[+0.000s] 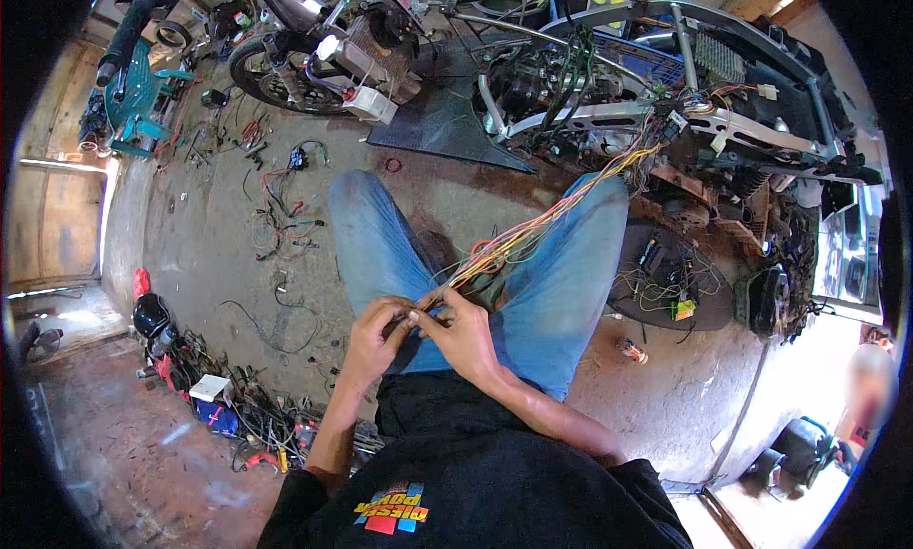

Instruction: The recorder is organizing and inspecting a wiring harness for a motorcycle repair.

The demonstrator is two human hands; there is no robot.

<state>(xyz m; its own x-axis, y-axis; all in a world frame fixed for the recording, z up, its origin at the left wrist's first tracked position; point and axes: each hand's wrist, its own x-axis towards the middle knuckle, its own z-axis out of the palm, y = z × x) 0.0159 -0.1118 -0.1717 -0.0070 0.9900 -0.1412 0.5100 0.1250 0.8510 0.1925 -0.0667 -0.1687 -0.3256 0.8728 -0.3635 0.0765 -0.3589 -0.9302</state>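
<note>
A bundle of thin coloured wires (pixel 542 224), mostly yellow, pink and orange, stretches from the motorcycle frame down across my lap. Its near end passes into my right hand (pixel 460 332), whose fingers are closed round the strands. Close against it, my left hand (pixel 379 328) pinches at the end of the same bundle, thumb against fingertips. The two hands touch or almost touch; the wire tips between them are too small to make out. Underneath are my knees in blue jeans (pixel 376 235), spread apart.
A bare motorcycle frame (pixel 685 45) with its engine (pixel 533 83) stands ahead on the right. A dark seat-shaped panel (pixel 656 306) with loose wires lies right of my knee. Cables (pixel 276 216) and a heap of parts (pixel 247 416) lie left. A black mat (pixel 447 140) is ahead.
</note>
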